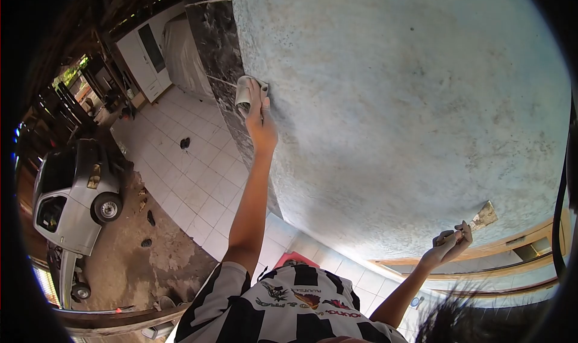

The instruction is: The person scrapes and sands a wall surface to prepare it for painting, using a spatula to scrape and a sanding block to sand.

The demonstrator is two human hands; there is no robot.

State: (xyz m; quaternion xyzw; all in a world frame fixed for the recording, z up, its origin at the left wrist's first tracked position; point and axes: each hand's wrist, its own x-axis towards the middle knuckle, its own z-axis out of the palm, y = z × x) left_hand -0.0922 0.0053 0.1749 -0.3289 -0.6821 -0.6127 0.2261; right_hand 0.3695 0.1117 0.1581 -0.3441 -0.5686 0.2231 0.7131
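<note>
Folded grey cloth-like sheet [241, 92] is right at the left edge of the big mottled pale-blue wall [391, 102], where the dark marbled tiles [212, 42] start. Left hand [261, 123] has got it, fingers nearly straight over it. Right hand [444, 249] is half-curled near the wall's lower right, honestly can't tell if it's holding anything.

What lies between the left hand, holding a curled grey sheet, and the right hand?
In the head view, only the stained, pale blue wall shows between the left hand and the right hand.
</note>
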